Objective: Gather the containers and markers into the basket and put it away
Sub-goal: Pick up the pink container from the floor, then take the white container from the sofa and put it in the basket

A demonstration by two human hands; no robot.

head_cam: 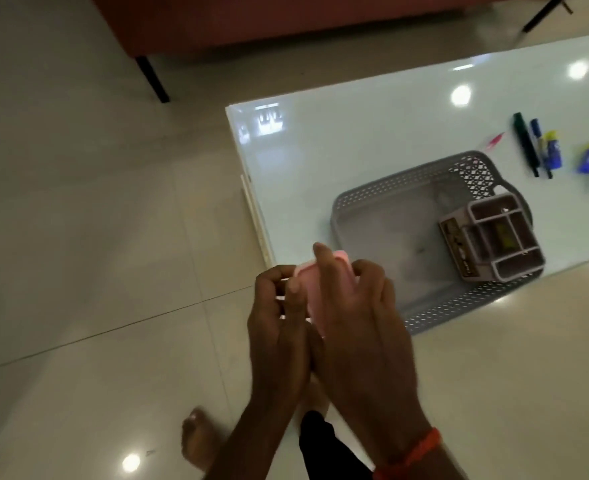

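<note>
A small pink container [307,285] is held between both my hands, just off the near left corner of the glass table. My left hand [279,323] curls round its left side and my right hand [358,323] grips it from above and the right. A grey perforated basket [383,199] sits on the table beyond my hands, with a brown compartment organiser [490,237] standing at its right end. Several markers [542,147] lie loose on the table at the far right, beside a pink pen [493,140].
The pale glass table [355,133] runs from its near left corner to the right edge of view. A red sofa [286,22] on black legs stands behind it. Glossy floor tiles spread to the left, and my bare foot [196,438] is below.
</note>
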